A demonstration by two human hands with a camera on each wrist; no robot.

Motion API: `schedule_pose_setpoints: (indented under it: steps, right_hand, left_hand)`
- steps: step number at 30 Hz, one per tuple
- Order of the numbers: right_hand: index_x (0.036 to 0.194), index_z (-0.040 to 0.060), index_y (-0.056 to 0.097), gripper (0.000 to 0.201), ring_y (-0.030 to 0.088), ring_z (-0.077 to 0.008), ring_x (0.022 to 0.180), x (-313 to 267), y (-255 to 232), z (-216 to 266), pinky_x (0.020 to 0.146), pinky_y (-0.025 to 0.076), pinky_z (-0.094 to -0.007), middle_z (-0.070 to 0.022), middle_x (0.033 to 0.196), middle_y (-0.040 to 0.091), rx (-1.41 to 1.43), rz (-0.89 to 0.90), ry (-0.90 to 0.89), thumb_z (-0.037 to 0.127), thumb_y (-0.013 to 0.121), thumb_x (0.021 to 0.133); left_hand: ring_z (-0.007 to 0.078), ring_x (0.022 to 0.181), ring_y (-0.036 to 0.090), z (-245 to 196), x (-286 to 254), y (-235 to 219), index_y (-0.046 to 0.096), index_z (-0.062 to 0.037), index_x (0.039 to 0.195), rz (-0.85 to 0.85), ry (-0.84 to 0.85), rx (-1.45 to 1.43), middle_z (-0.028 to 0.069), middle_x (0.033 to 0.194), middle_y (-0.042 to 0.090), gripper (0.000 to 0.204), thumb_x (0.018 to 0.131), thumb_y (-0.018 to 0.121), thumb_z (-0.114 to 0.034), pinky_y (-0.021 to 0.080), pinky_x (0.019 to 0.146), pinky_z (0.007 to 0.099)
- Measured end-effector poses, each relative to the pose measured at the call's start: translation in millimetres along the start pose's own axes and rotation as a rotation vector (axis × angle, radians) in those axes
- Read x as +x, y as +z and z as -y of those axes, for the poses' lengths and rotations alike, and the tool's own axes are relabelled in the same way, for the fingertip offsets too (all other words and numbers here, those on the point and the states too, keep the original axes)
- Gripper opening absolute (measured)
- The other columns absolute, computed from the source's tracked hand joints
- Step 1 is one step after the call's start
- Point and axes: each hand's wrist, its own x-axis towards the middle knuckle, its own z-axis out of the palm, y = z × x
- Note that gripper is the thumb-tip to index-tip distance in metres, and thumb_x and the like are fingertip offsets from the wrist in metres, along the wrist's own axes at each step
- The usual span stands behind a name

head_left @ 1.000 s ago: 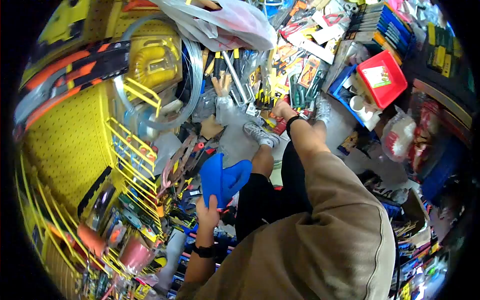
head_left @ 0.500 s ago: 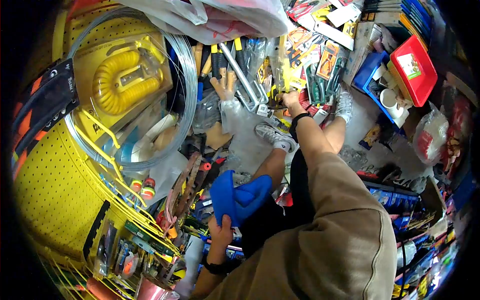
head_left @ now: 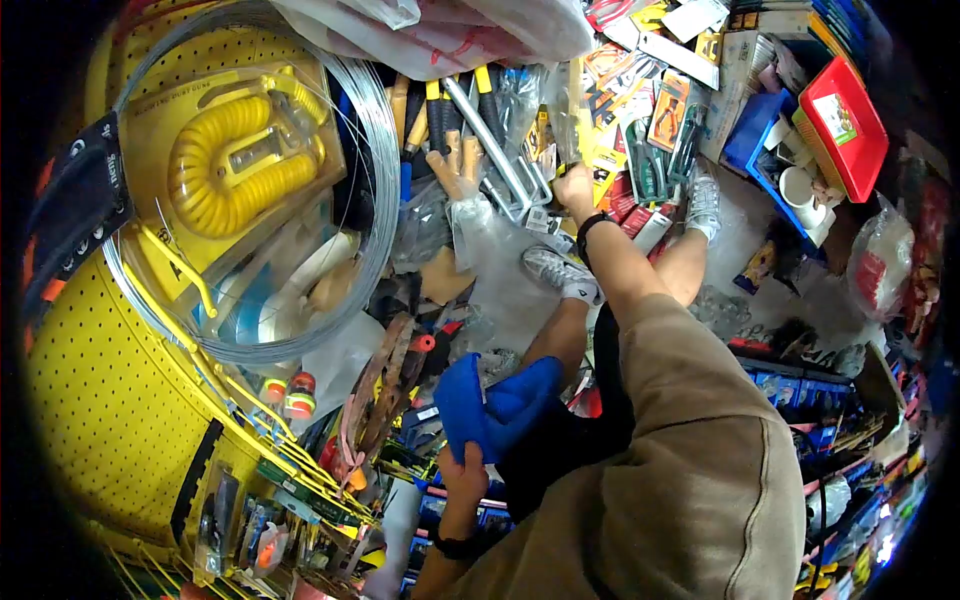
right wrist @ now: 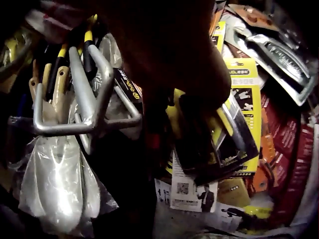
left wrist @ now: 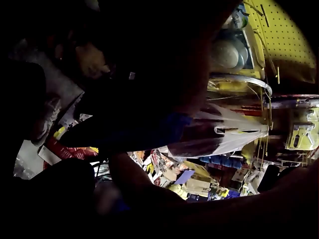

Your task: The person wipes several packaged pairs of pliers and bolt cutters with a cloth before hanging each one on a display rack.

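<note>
The blue folded piece [head_left: 495,405] is in the left hand [head_left: 465,482], pinched at its lower edge, thumb on the near face; its loose flaps spread above that grip, in front of the person's knee. I can't make out any writing on it.

Up and away, the right hand [head_left: 576,190] has its fingers curled at the top of a black-and-yellow package [right wrist: 202,149]; they're in deep shadow, but they seem to have hold of it. Just beside that grip, partly under the package, is a yellow card [right wrist: 244,119] with Chinese print too small for me to read. Below it lies a white leaflet [right wrist: 187,186] with a QR code and a printed figure in a suit.

To the left of that grip stand bent silver tubes [right wrist: 82,92], near bagged metal blades [right wrist: 57,184]. Farther left, beyond a wire coil [head_left: 383,190], the pack with the yellow hose [head_left: 205,165] seems to read "DUST GUN".

Grey floor [head_left: 497,262] shows between the two hands, bordered by a shoe [head_left: 550,268]. Well to the right are a blue tray [head_left: 752,130] and a red basket [head_left: 868,150].
</note>
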Motion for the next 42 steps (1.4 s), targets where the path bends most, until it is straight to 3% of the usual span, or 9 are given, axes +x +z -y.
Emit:
schedule_pose_setpoints:
  steps: [6, 17, 23, 25, 28, 31, 35, 38, 42]
  right_hand:
    - [0.101, -0.0035, 0.068, 0.038, 0.066, -0.0372, 0.101, 19.0, -2.8, -7.6, 0.088, 0.053, -0.0418, -0.0277, 0.102, 0.068, -0.145, 0.149, -0.096, 0.026, 0.067, 0.077]
    - [0.111, -0.0071, 0.061, 0.046, 0.063, -0.0411, 0.108, -3.7, -102.7, -70.1, 0.090, 0.051, -0.0429, -0.0293, 0.110, 0.066, -0.329, 0.450, -0.230, 0.028, 0.063, 0.081]
    - [0.116, -0.0010, 0.062, 0.042, 0.065, -0.0358, 0.102, -106.3, -295.7, -18.8, 0.087, 0.051, -0.0408, -0.0253, 0.108, 0.068, -0.115, 0.779, -0.404, 0.021, 0.063, 0.080]
    - [0.123, 0.0039, 0.056, 0.033, 0.060, -0.0160, 0.098, -134.5, -347.3, -0.6, 0.082, 0.050, -0.0336, -0.0040, 0.101, 0.066, 0.090, 0.935, -0.379, 0.004, 0.061, 0.090]
    - [0.131, 0.0054, 0.050, 0.036, 0.059, -0.0100, 0.097, -212.8, -459.3, 72.7, 0.081, 0.049, -0.0259, -0.0020, 0.109, 0.064, 0.336, 1.134, -0.276, 0.003, 0.056, 0.096]
    - [0.142, 0.0046, 0.041, 0.045, 0.062, -0.0121, 0.100, -267.7, -538.9, 120.6, 0.087, 0.050, -0.0261, -0.0047, 0.112, 0.067, 0.382, 1.150, -0.431, 0.004, 0.053, 0.099]
    - [0.140, 0.0068, 0.043, 0.042, 0.056, -0.0107, 0.116, -348.8, -617.0, 178.8, 0.095, 0.046, -0.0255, -0.0042, 0.127, 0.062, 0.524, 1.166, -0.664, 0.010, 0.055, 0.099]
    - [0.138, 0.0062, 0.046, 0.042, 0.058, -0.0094, 0.109, -401.0, -651.8, 204.6, 0.091, 0.047, -0.0253, -0.0024, 0.122, 0.063, 0.614, 1.107, -0.773, 0.013, 0.058, 0.098]
    - [0.138, 0.0052, 0.046, 0.040, 0.059, -0.0090, 0.102, -436.6, -674.4, 219.6, 0.087, 0.047, -0.0240, -0.0015, 0.113, 0.064, 0.636, 1.153, -0.865, 0.013, 0.056, 0.099]
  left_hand:
    - [0.0139, 0.078, 0.059, 6.5, -7.0, 3.1, 0.063, 0.0017, 0.101, -0.075, 0.017, -0.036, 0.0051, 0.087, 0.064, 0.026, 0.092, 0.061, -0.023, 0.049, 0.071, 0.0309]
    - [0.0191, 0.103, 0.058, -59.3, -43.0, 0.0, 0.048, 0.0034, 0.129, 0.222, 0.156, -0.080, 0.0117, 0.116, 0.060, 0.047, 0.089, 0.066, -0.014, 0.045, 0.093, 0.0331]
    - [0.0218, 0.110, 0.056, -108.8, -73.6, -10.1, 0.041, 0.0040, 0.135, 0.263, 0.338, -0.230, 0.0146, 0.123, 0.056, 0.053, 0.089, 0.063, -0.009, 0.044, 0.097, 0.0362]
    - [0.0271, 0.108, 0.058, -150.7, -95.4, -10.9, 0.049, 0.0032, 0.126, 0.165, 0.337, -0.223, 0.0162, 0.117, 0.060, 0.044, 0.088, 0.065, -0.010, 0.045, 0.095, 0.0394]
    - [0.0413, 0.092, 0.056, -195.7, -113.6, -31.1, 0.060, 0.0002, 0.099, -0.028, 0.827, 0.422, 0.0195, 0.094, 0.060, 0.026, 0.082, 0.072, -0.015, 0.043, 0.090, 0.0495]
    - [0.0360, 0.088, 0.058, -229.4, -130.1, -56.9, 0.058, -0.0003, 0.088, -0.278, 1.129, 0.618, 0.0169, 0.086, 0.059, 0.031, 0.073, 0.079, -0.016, 0.042, 0.094, 0.0506]
    - [0.0381, 0.078, 0.059, -269.9, -167.9, -88.8, 0.060, 0.0009, 0.082, -0.400, 1.142, 0.609, 0.0160, 0.074, 0.059, 0.027, 0.069, 0.078, -0.014, 0.046, 0.089, 0.0478]
    - [0.0198, 0.068, 0.064, -281.8, -196.1, -103.2, 0.065, 0.0049, 0.094, -0.198, 0.847, -0.029, 0.0098, 0.074, 0.066, 0.030, 0.090, 0.069, -0.024, 0.049, 0.061, 0.0340]
    - [0.0099, 0.066, 0.057, -265.4, -193.5, -118.4, 0.061, -0.0038, 0.089, 0.077, 0.544, -0.655, -0.0004, 0.082, 0.062, 0.044, 0.102, 0.051, -0.045, 0.048, 0.067, 0.0266]
